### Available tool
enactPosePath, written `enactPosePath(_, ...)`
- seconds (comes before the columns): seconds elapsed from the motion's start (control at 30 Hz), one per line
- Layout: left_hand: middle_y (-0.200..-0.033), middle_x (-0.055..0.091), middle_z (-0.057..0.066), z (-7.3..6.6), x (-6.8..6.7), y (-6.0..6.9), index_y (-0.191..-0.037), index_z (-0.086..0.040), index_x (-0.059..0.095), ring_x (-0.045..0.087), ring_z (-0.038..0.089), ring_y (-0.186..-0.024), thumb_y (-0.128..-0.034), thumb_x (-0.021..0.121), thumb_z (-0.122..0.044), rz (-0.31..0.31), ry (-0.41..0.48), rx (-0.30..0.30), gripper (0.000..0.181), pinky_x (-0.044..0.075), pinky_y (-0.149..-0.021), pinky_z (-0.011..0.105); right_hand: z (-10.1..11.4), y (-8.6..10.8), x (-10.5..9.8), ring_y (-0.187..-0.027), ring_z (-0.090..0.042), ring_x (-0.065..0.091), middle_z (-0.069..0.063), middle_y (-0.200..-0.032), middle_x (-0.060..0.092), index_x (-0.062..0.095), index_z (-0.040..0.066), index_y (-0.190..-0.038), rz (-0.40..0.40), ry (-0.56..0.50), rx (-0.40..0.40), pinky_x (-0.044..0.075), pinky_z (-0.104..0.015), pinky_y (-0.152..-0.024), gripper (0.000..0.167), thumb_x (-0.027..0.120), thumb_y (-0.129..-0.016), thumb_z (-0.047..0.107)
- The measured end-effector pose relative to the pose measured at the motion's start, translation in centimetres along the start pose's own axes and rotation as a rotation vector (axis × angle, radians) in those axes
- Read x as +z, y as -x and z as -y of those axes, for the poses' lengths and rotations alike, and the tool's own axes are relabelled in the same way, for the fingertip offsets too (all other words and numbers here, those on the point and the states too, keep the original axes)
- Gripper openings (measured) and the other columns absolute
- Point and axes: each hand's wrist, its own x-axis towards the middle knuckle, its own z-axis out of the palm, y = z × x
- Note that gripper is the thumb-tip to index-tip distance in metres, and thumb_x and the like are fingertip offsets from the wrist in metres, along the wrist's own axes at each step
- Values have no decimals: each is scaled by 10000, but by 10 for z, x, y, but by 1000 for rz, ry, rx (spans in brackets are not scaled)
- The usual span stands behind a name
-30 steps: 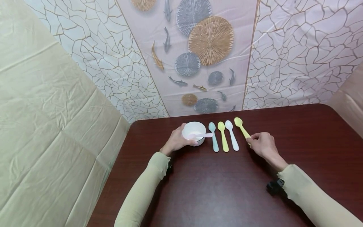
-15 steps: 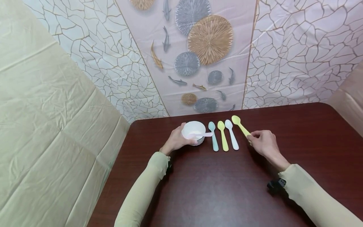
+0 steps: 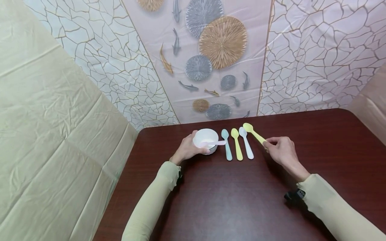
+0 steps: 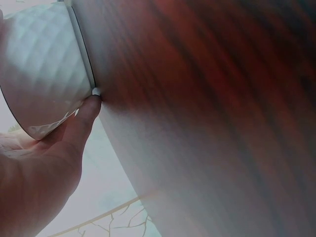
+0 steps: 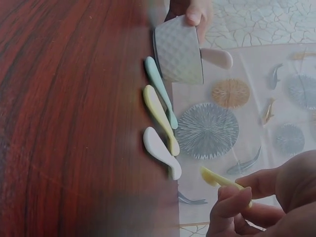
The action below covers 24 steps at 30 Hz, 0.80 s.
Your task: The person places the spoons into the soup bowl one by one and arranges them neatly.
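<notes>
You pinched yellow spoon (image 3: 258, 136) in right hand (image 3: 282, 150), raised over counter (image 3: 229, 194), head near white spoon (image 3: 247, 144). 2nd yellow spoon (image 3: 237, 144), then teal spoon (image 3: 227, 144), lay left of it. Your left hand (image 3: 188, 147) gripped white bowl (image 3: 206, 135) beside teal spoon; pink spoon (image 3: 217, 143) rested inside, handle over rim.

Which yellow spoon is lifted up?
The yellow spoon pinched in the right hand; the other yellow spoon lies on the table between the blue spoon and white spoon.
</notes>
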Motion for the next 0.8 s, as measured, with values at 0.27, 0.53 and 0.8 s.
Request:
enactPosePath(0.27,-1367,707,155,0,0,0,-1505,-125,529,677,313,-1207,-750,994,-448,-4,3,3,943,552,-1045,453,5,1,-2,-604,0,575,-132,-789,816,822,-32,-1136,-9,-20,0,407,-247,-584,300,693,-1026,215)
enactPosePath(0.53,-1368,707,152,0,0,0,-1505,-125,530,678,313,-1203,-751,997,-444,-2,10,10,942,553,-1041,452,11,3,-6,-644,26,597,-184,-916,838,825,-8,-1156,6,-26,22,423,-225,-612,307,677,-1041,235)
enactPosePath(0.8,-1372,703,159,0,-1,1,-1516,-128,523,677,316,-1208,-753,992,-457,-1,2,6,953,554,-1044,456,15,4,-6,-670,43,613,-198,-976,840,818,5,-1199,7,-60,27,438,-229,-596,314,661,-1043,228)
